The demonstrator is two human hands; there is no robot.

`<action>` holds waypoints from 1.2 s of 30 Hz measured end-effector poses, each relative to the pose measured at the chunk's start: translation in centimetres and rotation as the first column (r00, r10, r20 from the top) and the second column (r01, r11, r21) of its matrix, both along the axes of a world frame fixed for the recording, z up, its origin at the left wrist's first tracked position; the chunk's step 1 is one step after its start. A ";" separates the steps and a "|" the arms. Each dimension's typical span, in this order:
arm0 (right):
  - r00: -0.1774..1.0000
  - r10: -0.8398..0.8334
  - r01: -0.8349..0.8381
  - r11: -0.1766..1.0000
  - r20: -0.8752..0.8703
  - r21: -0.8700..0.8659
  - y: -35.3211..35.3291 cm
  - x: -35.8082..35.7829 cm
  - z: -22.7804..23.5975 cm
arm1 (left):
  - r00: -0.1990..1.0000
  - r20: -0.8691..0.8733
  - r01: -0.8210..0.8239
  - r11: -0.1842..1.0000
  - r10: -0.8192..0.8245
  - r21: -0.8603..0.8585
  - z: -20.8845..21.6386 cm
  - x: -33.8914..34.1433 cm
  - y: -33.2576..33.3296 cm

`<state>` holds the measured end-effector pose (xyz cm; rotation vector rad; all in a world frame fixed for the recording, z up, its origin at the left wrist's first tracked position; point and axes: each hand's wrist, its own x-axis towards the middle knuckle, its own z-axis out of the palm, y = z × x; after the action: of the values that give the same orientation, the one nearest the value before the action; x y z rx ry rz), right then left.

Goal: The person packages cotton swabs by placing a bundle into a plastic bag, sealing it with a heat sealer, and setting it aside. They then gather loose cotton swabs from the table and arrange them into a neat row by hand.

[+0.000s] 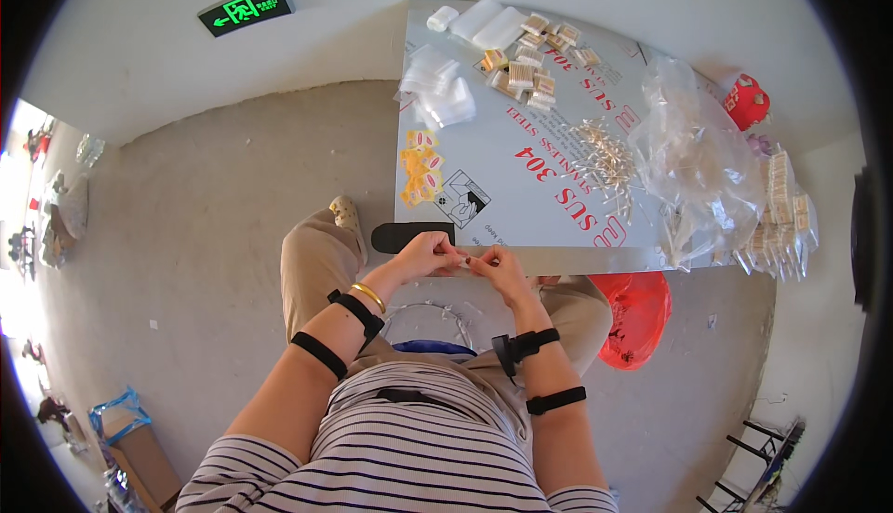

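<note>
My left hand (426,256) and my right hand (503,273) meet at the table's near edge, fingertips pinched close together. A tiny pale bit shows between them, too small to name. Just beyond my left hand lies a black strip (409,235) across the table corner. Farther up the left side are yellow printed packets (422,169) and a fanned stack of clear plastic bags (437,90). Loose cotton swabs (606,161) are heaped right of the middle. Bagged bundles of swabs (523,76) sit at the far side.
The grey table (493,155) has red lettering. On its right slumps a large clear plastic bag (693,155), beside more packed swab bundles (779,206). A red plastic bag (637,322) hangs below the near edge by my right knee. A cardboard box (144,453) stands at lower left.
</note>
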<state>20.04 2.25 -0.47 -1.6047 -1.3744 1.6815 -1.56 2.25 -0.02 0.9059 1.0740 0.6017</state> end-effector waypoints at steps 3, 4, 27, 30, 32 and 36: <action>0.997 -0.006 0.004 1.000 -0.080 -0.030 0.2 -0.2 0.0 | 0.999 0.036 0.039 0.995 -0.035 -0.091 0.3 -0.6 0.8; 0.997 -0.004 0.002 0.999 -0.075 -0.033 0.3 -0.1 0.0 | 0.998 0.043 0.052 0.991 -0.047 -0.126 0.5 -0.7 1.0; 0.999 0.021 -0.038 0.835 0.038 0.549 -0.6 -0.4 8.5 | 0.996 0.014 -0.088 0.985 0.087 0.146 7.2 0.6 -1.6; 0.999 0.012 -0.028 0.803 0.030 0.595 -0.9 -0.5 9.5 | 0.994 0.035 -0.108 0.979 0.104 0.170 8.1 0.6 -1.9; 1.000 -0.010 -0.002 0.797 0.015 0.604 -0.9 -0.4 9.8 | 0.987 0.075 -0.151 0.975 0.140 0.164 8.5 0.7 -2.1; 0.995 -0.089 0.094 0.848 -0.035 0.521 -0.9 -0.5 6.9 | 0.967 0.158 -0.220 0.966 0.199 0.134 6.4 1.7 -2.3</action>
<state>19.50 1.38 6.41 -1.3129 -1.5530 1.1176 0.18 -0.07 6.39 0.8704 1.0107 0.9217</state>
